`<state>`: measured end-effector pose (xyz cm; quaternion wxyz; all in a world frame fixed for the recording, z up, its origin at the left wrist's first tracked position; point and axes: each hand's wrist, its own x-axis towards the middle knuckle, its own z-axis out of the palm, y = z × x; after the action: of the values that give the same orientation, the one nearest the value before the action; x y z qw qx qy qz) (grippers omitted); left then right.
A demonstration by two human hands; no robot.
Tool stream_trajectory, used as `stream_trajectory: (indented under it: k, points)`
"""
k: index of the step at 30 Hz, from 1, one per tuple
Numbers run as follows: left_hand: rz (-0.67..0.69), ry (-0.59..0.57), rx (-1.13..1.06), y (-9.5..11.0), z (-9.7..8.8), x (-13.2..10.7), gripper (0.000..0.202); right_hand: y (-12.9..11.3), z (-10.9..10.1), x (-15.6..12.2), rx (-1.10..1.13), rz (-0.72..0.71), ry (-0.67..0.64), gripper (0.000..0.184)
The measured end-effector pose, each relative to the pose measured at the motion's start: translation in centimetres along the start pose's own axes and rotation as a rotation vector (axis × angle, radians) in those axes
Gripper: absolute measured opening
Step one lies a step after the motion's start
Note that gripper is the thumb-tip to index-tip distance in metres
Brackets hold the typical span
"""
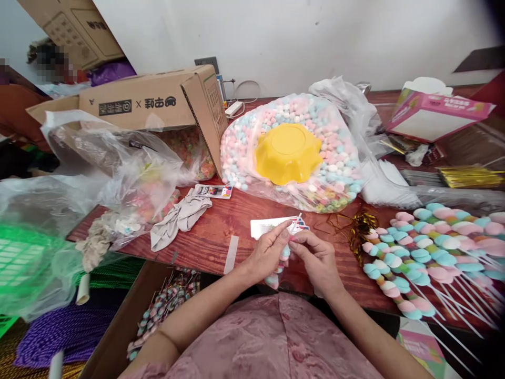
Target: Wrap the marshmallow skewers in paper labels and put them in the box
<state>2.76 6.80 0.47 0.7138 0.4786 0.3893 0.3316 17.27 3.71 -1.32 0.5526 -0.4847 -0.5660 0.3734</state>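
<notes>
My left hand (269,251) is closed around the upper part of a marshmallow skewer (272,280). Pink and blue pieces hang below its fingers, toward the table's front edge, and a thin white stick end shows above them. My right hand (319,259) pinches at the top of the same skewer, its fingertips almost meeting the left ones. Exactly what lies between the right fingertips is hidden. Behind the hands, a white printed card (262,227) lies on the red-brown table (215,231). Finished-looking marshmallow skewers (430,252) are piled to the right, beside gold twist ties (361,226).
A large clear bag of marshmallows (236,142) with an upturned yellow bowl (290,152) stands at the back. Left of it are a cardboard box (150,102), plastic bags and grey gloves (181,216). A pink carton (437,113) stands at the back right. More skewers fill a lower box (168,305).
</notes>
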Motion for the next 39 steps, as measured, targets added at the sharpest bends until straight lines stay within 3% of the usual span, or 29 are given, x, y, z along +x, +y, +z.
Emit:
stream_trajectory:
  k: [4, 6, 8, 10, 12, 14, 15, 17, 18, 20, 22, 25, 28, 30, 32, 34, 36, 39]
  points:
    - [-0.117, -0.139, -0.243, -1.4, 0.4, -0.3, 0.055, 0.0, -1.8, 0.1, -0.238, -0.268, -0.019, 0.013]
    - [-0.198, -0.209, -0.211, -1.7, 0.4, -0.4, 0.051, -0.2, -3.0, 0.1, -0.419, -0.453, -0.098, 0.014]
    - [-0.24, -0.276, -0.145, -1.7, 0.3, -0.5, 0.052, -0.4, -3.7, 0.0, -0.506, -0.537, -0.152, 0.016]
    - [-0.216, -0.358, -0.068, -1.4, 0.3, -0.5, 0.053, -0.6, -3.7, -0.2, -0.465, -0.457, -0.177, 0.017]
    - [-0.157, -0.404, 0.018, -1.0, 0.2, -0.4, 0.054, -0.7, -3.3, -0.4, -0.333, -0.285, -0.191, 0.019]
    - [-0.107, -0.394, 0.088, -0.8, 0.1, -0.3, 0.053, -0.6, -3.0, -0.6, -0.267, -0.185, -0.124, 0.018]
    - [-0.091, -0.382, 0.107, -0.8, 0.0, -0.3, 0.052, -0.6, -2.9, -0.8, -0.298, -0.207, -0.062, 0.016]
    - [-0.084, -0.374, 0.116, -1.0, -0.1, -0.4, 0.05, -0.7, -3.1, -1.2, -0.49, -0.412, 0.017, 0.016]
    - [-0.099, -0.379, 0.111, -1.2, -0.2, -0.5, 0.05, -0.8, -3.3, -1.4, -0.614, -0.55, -0.013, 0.022]
    - [-0.172, -0.421, 0.09, -1.4, -0.5, -0.8, 0.048, -1.2, -3.8, -1.7, -0.797, -0.767, -0.195, 0.033]
    - [-0.284, -0.525, 0.048, -1.6, -0.9, -1.0, 0.046, -1.6, -4.0, -2.0, -0.846, -0.821, -0.365, 0.036]
    - [-0.418, -0.725, -0.056, -1.8, -1.7, -0.9, 0.045, -2.0, -3.9, -2.4, -0.806, -0.779, -0.395, 0.031]
    - [-0.475, -0.813, -0.082, -1.5, -2.6, -0.6, 0.048, -2.1, -3.2, -3.1, -0.826, -0.721, -0.346, 0.021]
    - [-0.448, -0.823, 0.017, -1.0, -3.0, -0.6, 0.048, -2.1, -2.7, -3.6, -0.882, -0.597, -0.323, 0.025]
    - [-0.312, -0.826, 0.27, -0.3, -2.8, -0.8, 0.04, -1.8, -2.3, -3.8, -0.923, -0.388, -0.356, 0.029]
    - [-0.112, -0.776, 0.634, 0.3, -2.3, -1.1, 0.031, -1.5, -2.3, -3.6, -0.93, -0.196, -0.426, 0.03]
    - [0.065, -0.641, 0.924, 0.5, -1.6, -1.3, 0.023, -1.4, -2.6, -2.9, -0.941, -0.096, -0.478, 0.03]
    - [0.132, -0.475, 0.924, 0.2, -1.1, -1.0, 0.019, -2.1, -3.2, -1.8, -1.035, -0.249, -0.408, 0.024]
